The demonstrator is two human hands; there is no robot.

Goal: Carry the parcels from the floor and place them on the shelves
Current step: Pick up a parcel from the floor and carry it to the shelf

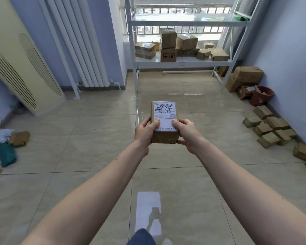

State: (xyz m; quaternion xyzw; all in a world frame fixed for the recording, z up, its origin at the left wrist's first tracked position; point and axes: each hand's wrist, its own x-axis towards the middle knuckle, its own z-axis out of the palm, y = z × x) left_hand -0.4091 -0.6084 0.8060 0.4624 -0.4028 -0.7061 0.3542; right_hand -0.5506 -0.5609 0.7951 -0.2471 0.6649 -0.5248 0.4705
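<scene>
Left hand (145, 129) and right hand (185, 132) clasp a small parcel (165, 121) from either side, label up. The shelves (182, 63) stand ahead, well apart.

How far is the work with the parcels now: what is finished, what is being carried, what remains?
Done: several cardboard boxes already sit on the lower shelf. In hand: the left hand and right hand hold one labelled parcel out towards the shelving. Left: small boxes along the right wall and soft packages on the left floor.
</scene>
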